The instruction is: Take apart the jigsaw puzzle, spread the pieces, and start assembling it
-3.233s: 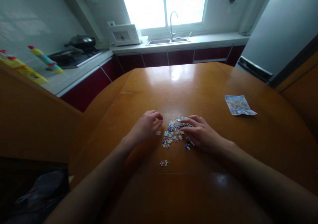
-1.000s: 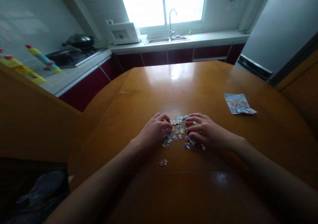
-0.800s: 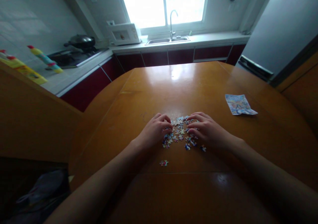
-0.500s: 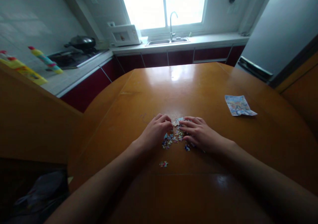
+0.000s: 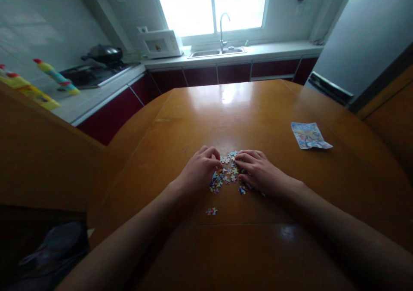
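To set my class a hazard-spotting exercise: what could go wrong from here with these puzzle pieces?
The right hand covers some of the puzzle pieces, so a slide of the fingers might scatter or flip hidden ones. The small clump of pieces nearer the person lies apart from the rest and could be overlooked or brushed by a forearm.

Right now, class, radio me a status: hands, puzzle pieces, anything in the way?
Left hand beside the puzzle pieces, right hand over some. Pieces scattered, partly hidden. Printed sheet lies apart, apparently not blocking.
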Demonstrator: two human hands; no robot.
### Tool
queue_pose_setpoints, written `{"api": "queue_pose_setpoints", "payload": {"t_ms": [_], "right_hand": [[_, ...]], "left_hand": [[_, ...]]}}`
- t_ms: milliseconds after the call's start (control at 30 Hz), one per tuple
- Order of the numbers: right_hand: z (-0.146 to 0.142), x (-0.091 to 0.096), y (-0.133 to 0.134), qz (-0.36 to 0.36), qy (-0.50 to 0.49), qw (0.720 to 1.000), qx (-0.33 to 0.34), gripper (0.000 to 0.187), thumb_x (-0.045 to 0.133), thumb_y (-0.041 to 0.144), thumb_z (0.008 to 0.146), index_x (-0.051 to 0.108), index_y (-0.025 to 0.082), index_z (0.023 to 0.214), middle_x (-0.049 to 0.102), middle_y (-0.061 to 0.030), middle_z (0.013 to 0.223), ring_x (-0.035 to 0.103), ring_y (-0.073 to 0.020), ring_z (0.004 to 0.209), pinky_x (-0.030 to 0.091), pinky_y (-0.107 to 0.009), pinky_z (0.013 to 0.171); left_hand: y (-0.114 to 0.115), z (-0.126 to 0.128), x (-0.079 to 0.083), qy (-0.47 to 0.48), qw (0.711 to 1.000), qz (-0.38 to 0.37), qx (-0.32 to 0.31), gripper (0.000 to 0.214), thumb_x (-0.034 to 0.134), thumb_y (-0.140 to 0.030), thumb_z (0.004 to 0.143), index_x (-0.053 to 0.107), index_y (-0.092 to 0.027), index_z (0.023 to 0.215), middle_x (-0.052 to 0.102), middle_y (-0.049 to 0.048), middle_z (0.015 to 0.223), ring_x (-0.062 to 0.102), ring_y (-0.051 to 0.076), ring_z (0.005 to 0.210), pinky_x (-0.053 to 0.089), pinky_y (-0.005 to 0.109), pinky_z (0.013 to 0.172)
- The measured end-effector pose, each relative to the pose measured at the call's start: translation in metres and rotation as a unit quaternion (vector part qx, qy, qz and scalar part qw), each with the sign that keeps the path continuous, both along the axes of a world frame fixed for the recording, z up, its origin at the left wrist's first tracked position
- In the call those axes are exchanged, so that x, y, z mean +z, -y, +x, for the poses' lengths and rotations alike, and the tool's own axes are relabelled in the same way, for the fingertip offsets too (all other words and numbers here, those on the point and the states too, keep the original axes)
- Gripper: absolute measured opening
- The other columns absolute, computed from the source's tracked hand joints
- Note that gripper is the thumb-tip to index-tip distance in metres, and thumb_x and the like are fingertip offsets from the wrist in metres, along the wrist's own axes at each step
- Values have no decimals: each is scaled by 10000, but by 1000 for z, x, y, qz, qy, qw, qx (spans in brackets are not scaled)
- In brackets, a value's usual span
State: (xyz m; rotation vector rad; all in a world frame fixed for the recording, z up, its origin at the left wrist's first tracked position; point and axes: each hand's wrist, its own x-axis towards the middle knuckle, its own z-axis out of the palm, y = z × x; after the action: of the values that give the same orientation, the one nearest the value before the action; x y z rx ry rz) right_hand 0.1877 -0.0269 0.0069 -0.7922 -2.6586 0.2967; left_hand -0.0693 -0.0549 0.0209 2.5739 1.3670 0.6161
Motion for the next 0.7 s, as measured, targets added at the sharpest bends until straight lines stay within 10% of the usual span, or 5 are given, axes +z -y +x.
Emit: {"api": "queue_pose_setpoints", "payload": {"t_ms": [500, 700], "right_hand": [[25, 13, -20, -28, -69, 994, -78, 320, 533, 322, 961, 698, 203, 1208, 670, -130, 1242, 553, -303, 1200, 430, -520, 1036], [53, 19, -43, -160, -102, 958, -216, 374, 483, 396, 945, 775, 197, 822, 747, -98, 806, 668, -231, 759, 522, -380, 693]], "left_hand": [[-3, -5, 1, -1, 1000, -13, -5, 241, 612, -183, 909, 806, -325, 890, 677, 54, 1059, 521, 220, 933, 493, 378, 828], [-5, 1, -6, 27, 1000, -2, 4, 272, 537, -199, 970, 735, -267, 1143, 696, 71, 1084, 540, 222, 995, 504, 386, 892]]}}
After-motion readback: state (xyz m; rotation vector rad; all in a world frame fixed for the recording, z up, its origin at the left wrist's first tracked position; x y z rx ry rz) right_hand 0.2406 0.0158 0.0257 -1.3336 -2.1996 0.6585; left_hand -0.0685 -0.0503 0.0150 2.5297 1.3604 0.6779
